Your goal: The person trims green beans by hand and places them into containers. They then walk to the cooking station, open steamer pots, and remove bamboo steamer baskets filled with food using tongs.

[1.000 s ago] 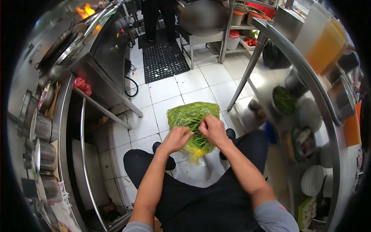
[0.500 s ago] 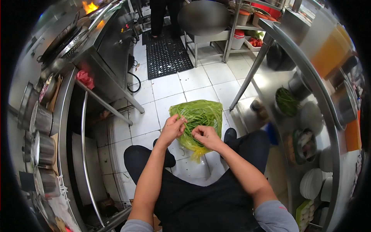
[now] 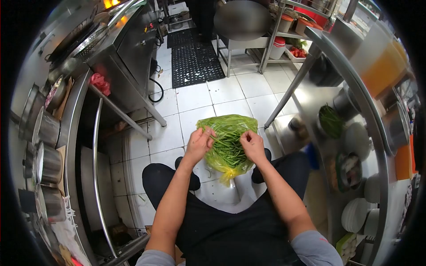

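Note:
A yellow-green plastic bag [image 3: 226, 121] lies between my knees, its yellow knotted end toward me. Many thin green stalks [image 3: 228, 148] show in its middle. My left hand [image 3: 201, 144] is at the bag's left edge, fingers pinched together; what they grip, if anything, is too small to make out. At the bag's right edge is my right hand [image 3: 252, 145], its fingers curled closed, their contents hidden. The two hands are apart, with the stalks between them.
On the left are a steel counter [image 3: 73, 119] with pots [image 3: 49, 164] and a stove with a flame. A steel rack [image 3: 355, 84] with bowls and plates stands right. Ahead are a black mat [image 3: 195, 62] on white tiles and a person's dark-clothed legs [image 3: 204, 17].
My right hand has moved right, away from my left hand, to the bag's right side. More of the stalks between the hands now shows. The view has shifted slightly.

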Motion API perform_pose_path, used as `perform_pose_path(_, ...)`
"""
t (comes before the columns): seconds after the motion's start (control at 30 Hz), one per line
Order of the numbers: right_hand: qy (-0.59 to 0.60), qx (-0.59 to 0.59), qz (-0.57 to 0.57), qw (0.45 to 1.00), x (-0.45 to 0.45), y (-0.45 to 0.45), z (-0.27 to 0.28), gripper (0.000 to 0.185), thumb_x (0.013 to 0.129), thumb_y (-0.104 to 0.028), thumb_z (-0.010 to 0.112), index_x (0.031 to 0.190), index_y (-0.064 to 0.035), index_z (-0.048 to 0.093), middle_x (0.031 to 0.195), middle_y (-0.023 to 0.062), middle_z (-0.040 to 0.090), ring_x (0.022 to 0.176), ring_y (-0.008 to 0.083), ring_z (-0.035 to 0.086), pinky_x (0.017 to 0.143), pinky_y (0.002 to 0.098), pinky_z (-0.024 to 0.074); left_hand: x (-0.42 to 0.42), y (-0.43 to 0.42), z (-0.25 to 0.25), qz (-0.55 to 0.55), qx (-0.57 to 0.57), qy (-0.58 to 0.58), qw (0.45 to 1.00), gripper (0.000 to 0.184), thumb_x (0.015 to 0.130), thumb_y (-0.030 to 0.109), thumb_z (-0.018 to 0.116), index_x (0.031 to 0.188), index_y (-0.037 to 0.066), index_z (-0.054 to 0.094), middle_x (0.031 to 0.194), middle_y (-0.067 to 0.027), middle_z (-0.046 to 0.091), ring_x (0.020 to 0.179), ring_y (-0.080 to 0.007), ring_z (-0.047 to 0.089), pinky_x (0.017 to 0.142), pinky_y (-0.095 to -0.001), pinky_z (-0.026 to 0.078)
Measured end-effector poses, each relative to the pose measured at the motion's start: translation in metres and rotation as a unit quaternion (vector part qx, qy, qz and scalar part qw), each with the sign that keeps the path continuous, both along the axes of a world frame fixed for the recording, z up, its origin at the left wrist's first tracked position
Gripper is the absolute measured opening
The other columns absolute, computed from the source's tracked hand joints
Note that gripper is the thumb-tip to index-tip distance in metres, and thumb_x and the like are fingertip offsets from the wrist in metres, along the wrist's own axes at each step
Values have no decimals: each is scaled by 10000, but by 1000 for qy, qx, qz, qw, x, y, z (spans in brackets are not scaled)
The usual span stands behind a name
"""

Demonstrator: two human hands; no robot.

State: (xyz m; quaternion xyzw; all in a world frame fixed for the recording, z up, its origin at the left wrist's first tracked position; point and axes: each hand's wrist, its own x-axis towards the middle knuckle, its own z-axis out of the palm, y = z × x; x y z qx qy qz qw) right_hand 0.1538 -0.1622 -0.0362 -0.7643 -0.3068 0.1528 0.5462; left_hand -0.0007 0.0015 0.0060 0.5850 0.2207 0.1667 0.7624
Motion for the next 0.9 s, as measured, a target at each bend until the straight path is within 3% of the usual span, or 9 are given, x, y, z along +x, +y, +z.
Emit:
perform_pose_path(0.13, -206, -104, 49, 972, 0, -4, 1, 124, 787, -100, 629, 894, -38, 640, 914, 153, 594, 823, 331, 605, 726, 410, 495, 2, 13, -17, 28, 60, 33, 997, 262, 1024, 256, 436, 898, 47, 532, 606, 0, 474, 517, -81, 452, 478, -242, 376)
perform_pose_path(0.23, -266, -151, 49, 951, -5, 7, -7, 140, 769, -124, 657, 884, -48, 637, 929, 153, 567, 864, 343, 592, 746, 443, 490, 11, 3, -26, 64, 54, -59, 995, 302, 1030, 272, 419, 866, 40, 521, 621, -3, 477, 538, -103, 496, 509, -265, 428)
perform_pose_path(0.33, -309, -147, 62, 938, -6, 11, -14, 138, 753, -141, 669, 849, -51, 625, 881, 152, 541, 846, 349, 578, 741, 455, 480, 8, -3, -20, 7, 80, 4, 997, 310, 1020, 279, 434, 845, 37, 517, 625, -4, 479, 566, -124, 536, 542, -294, 470)
perform_pose_path(0.4, -325, -150, 62, 932, -9, 13, -12, 143, 746, -141, 667, 841, -50, 610, 862, 150, 527, 836, 349, 568, 740, 464, 474, 7, -8, -17, -51, 126, 118, 984, 293, 1024, 303, 438, 868, 60, 493, 608, 18, 458, 540, -111, 494, 502, -286, 422)
perform_pose_path(0.53, -245, -63, 60, 966, -8, 10, 10, 123, 771, -98, 639, 863, -38, 586, 879, 138, 548, 832, 313, 578, 720, 430, 469, 12, -17, -15, -36, 308, 114, 944, 260, 969, 268, 539, 1002, 26, 627, 602, 23, 461, 553, -49, 410, 513, -238, 355)
perform_pose_path(0.6, -198, -13, 69, 978, -6, 4, 22, 110, 794, -85, 627, 879, -34, 580, 882, 121, 560, 817, 274, 590, 703, 402, 471, 13, -18, -27, -19, 300, 90, 950, 253, 926, 220, 605, 1087, 32, 659, 628, 40, 488, 586, -38, 380, 530, -232, 346)
perform_pose_path(0.7, 72, 120, 85, 987, -2, -3, 33, 50, 917, -60, 573, 946, -19, 577, 793, 2, 590, 691, 69, 540, 621, 234, 444, 17, -27, -19, -63, 200, 63, 976, 303, 871, 101, 667, 1165, 30, 646, 793, 55, 598, 683, -67, 480, 592, -276, 414)
perform_pose_path(0.8, 169, 155, 87, 970, -7, -6, 40, 50, 923, -44, 561, 954, -5, 569, 756, 2, 602, 634, 65, 527, 600, 208, 442, 23, -41, -20, -39, 204, -36, 978, 287, 880, 131, 666, 1143, 18, 654, 855, 19, 647, 714, -71, 507, 604, -286, 431)
perform_pose_path(0.9, 131, 125, 111, 977, -5, -8, 37, 62, 877, -46, 599, 907, 5, 581, 755, 31, 625, 617, 85, 549, 591, 233, 465, 18, -32, -13, -69, 298, 58, 950, 228, 889, 162, 650, 1028, -18, 669, 775, -61, 648, 682, -86, 508, 597, -303, 435)
